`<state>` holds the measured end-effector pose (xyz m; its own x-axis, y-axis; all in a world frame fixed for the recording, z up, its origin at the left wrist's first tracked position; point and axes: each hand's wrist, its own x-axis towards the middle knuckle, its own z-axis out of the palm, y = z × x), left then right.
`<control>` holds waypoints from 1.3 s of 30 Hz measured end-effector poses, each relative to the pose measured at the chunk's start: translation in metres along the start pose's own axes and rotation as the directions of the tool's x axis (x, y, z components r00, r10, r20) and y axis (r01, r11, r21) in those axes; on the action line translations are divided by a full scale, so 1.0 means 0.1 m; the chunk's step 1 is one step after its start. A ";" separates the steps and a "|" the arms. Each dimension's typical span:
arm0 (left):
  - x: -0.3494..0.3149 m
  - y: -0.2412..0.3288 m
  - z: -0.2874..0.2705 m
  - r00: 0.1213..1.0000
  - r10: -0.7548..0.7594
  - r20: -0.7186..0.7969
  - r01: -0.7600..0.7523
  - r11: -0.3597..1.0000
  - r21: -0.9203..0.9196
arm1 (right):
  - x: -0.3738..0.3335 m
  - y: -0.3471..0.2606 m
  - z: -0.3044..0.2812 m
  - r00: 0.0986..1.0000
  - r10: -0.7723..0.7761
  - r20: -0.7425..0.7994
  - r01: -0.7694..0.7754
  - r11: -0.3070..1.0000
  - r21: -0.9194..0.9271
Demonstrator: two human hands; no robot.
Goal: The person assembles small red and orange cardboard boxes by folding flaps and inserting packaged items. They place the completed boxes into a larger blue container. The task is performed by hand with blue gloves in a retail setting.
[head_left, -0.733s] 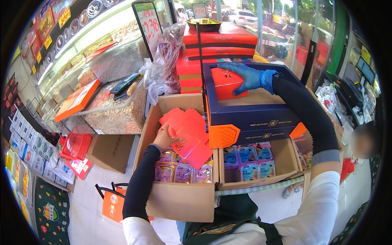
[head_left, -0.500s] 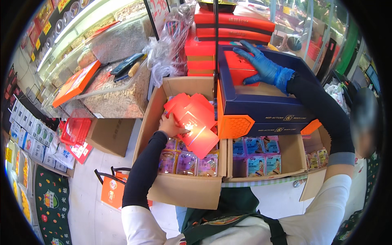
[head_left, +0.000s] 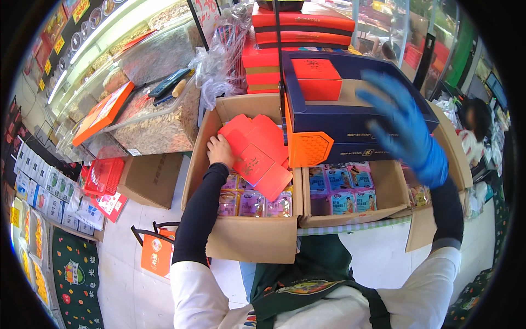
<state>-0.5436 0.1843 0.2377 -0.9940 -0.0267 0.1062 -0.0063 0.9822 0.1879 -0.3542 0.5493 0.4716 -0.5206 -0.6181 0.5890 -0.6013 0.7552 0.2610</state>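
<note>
My bare left hand (head_left: 220, 151) grips the left edge of several flattened red cartons (head_left: 253, 145), which lie over a cardboard box (head_left: 249, 238). Purple and yellow packets (head_left: 252, 204) show beneath them. My right hand (head_left: 405, 131), in a blue glove and blurred by motion, hangs with fingers apart and holds nothing. It is over the near right part of a dark blue gift box (head_left: 323, 123). Inside that box, in its far left corner, sits a folded-up red carton (head_left: 318, 74). An orange flap (head_left: 309, 149) sticks out at the blue box's near left corner.
Beside the left box, another cardboard box (head_left: 356, 218) holds blue and purple packets (head_left: 342, 189). Red gift boxes (head_left: 307, 24) are stacked behind. At left stand clear bins of dried goods (head_left: 153, 129) and a red basket (head_left: 105, 176). An orange bag (head_left: 157, 254) stands on the floor.
My right hand has come off the red carton in the blue box and moved right and nearer. My left hand has shifted slightly to the cartons' outer edge. The whole view has shifted a little.
</note>
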 end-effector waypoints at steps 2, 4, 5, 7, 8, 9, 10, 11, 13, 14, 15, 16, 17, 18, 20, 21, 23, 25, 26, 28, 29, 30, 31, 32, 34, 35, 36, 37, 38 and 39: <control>-0.03 -0.04 -0.09 0.972 0.043 -0.229 -0.063 0.995 -0.077 | -0.28 -0.38 -0.07 1.000 -0.016 0.018 0.015 0.999 0.052; 0.10 -0.20 -0.22 0.960 0.048 -0.277 -0.142 0.933 -0.330 | -0.52 -0.69 -0.01 0.999 -0.004 -0.052 0.013 0.987 0.158; 0.02 -0.18 -0.43 0.924 0.066 -0.376 -0.262 0.826 -0.500 | -0.62 -0.80 0.04 0.999 0.015 -0.033 -0.007 0.975 0.221; -0.31 -0.20 -0.89 0.897 0.112 -0.427 -0.389 0.658 -0.644 | -0.67 -0.91 0.15 0.995 0.098 -0.028 -0.081 0.928 0.365; -0.63 -0.03 -1.23 0.885 0.151 -0.440 -0.427 0.642 -0.637 | -0.66 -0.95 0.19 0.984 0.175 -0.028 -0.146 0.892 0.428; -1.03 0.08 -1.54 0.847 0.155 -0.508 -0.500 0.555 -0.665 | -0.63 -1.02 0.24 0.970 0.240 -0.027 -0.194 0.841 0.506; -1.36 0.17 -1.76 0.827 0.149 -0.543 -0.541 0.478 -0.692 | -0.57 -1.07 0.33 0.955 0.296 -0.031 -0.225 0.785 0.577; -1.69 0.19 -1.96 0.776 0.160 -0.610 -0.592 0.520 -0.615 | -0.45 -1.12 0.44 0.937 0.346 -0.034 -0.240 0.715 0.657; -2.27 0.28 -2.17 0.734 0.207 -0.647 -0.643 0.519 -0.563 | -0.27 -1.25 0.54 0.923 0.379 -0.062 -0.211 0.636 0.742; -2.47 0.31 -2.19 0.645 0.275 -0.713 -0.755 0.372 -0.540 | -0.17 -1.35 0.57 0.931 0.353 -0.097 -0.154 0.619 0.770; -2.66 0.38 -2.22 0.549 0.358 -0.755 -0.818 0.413 -0.399 | -0.10 -1.43 0.56 0.934 0.331 -0.132 -0.103 0.607 0.788; -2.77 0.50 -2.17 0.441 0.307 -0.843 -0.889 0.280 -0.363 | -0.09 -1.51 0.55 0.936 0.330 -0.121 -0.085 0.548 0.832; -2.91 0.53 -2.24 0.447 0.406 -0.797 -0.882 0.346 -0.319 | -0.10 -1.60 0.53 0.938 0.330 -0.109 -0.068 0.482 0.874; -3.07 0.54 -2.28 0.455 0.499 -0.737 -0.875 0.404 -0.267 | -0.14 -1.67 0.51 0.938 0.332 -0.097 -0.052 0.412 0.910; -3.30 0.54 -2.19 0.435 0.466 -0.771 -0.873 0.427 -0.234 | -0.26 -1.84 0.31 0.962 0.261 -0.084 -0.088 0.584 0.807; -3.42 0.58 -2.24 0.468 0.523 -0.712 -0.853 0.478 -0.209 | -0.35 -1.94 0.31 0.962 0.258 -0.091 -0.068 0.547 0.834; -3.52 0.63 -2.05 0.344 0.491 -0.801 -0.907 0.393 -0.149 | -0.55 -2.10 0.27 0.959 0.270 -0.092 -0.046 0.464 0.885; -3.55 0.52 -1.94 0.213 0.604 -0.768 -0.956 0.291 -0.036 | -0.81 -2.14 0.19 0.946 0.321 -0.040 -0.076 0.341 0.937; -3.52 0.56 -1.88 0.250 0.520 -0.817 -0.952 0.286 -0.109 | -0.90 -2.14 0.13 0.936 0.333 -0.116 -0.041 0.429 0.902; -3.42 0.80 -1.71 0.332 0.341 -0.880 -0.935 0.246 -0.258 | -1.20 -2.04 0.13 0.936 0.330 -0.123 -0.059 0.490 0.870; -3.43 0.90 -1.60 0.429 0.302 -0.851 -0.902 0.201 -0.383 | -1.29 -2.13 0.05 0.867 0.497 0.034 -0.127 0.155 0.980; -3.44 1.01 -1.47 0.523 0.268 -0.809 -0.852 0.151 -0.500 | -1.38 -2.23 -0.04 0.774 0.589 0.234 -0.138 -0.204 0.969; -3.45 1.12 -1.32 0.641 0.213 -0.737 -0.743 -0.069 -0.666 | -1.45 -2.23 -0.08 0.761 0.630 0.154 -0.129 -0.085 0.988; -3.51 1.09 -1.29 0.758 0.382 -0.529 -0.545 -0.075 -0.835 | -1.54 -2.21 -0.03 0.787 0.612 0.071 -0.111 0.028 0.993; -3.64 0.97 -0.80 0.835 0.328 -0.442 -0.489 0.073 -0.869 | -1.72 -2.17 -0.05 0.833 0.531 0.157 -0.265 0.133 0.955; -3.65 1.01 -0.76 0.867 0.276 -0.414 -0.455 0.105 -0.884 | -1.82 -2.19 0.01 0.834 0.533 0.142 -0.273 0.176 0.946; -3.64 1.05 -0.73 0.896 0.224 -0.384 -0.418 0.133 -0.898 | -1.92 -2.22 0.10 0.835 0.535 0.127 -0.283 0.219 0.934; -3.64 1.08 -0.72 0.922 0.165 -0.350 -0.376 0.170 -0.911 | -1.97 -2.24 0.14 0.838 0.534 0.116 -0.289 0.253 0.923; -3.62 1.11 -0.71 0.941 0.151 -0.303 -0.315 0.067 -0.947 | -1.98 -2.22 0.13 0.849 0.519 0.096 -0.279 0.287 0.916; -3.59 1.12 -0.71 0.957 0.142 -0.251 -0.248 -0.037 -0.968 | -1.95 -2.21 0.11 0.861 0.504 0.077 -0.270 0.322 0.907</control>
<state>-0.1800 0.2904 0.2898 -0.9251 0.0673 0.3736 0.3529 -0.2099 0.9118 -0.1267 0.5009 0.2903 -0.7977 -0.1685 0.5791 -0.6031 0.2124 -0.7689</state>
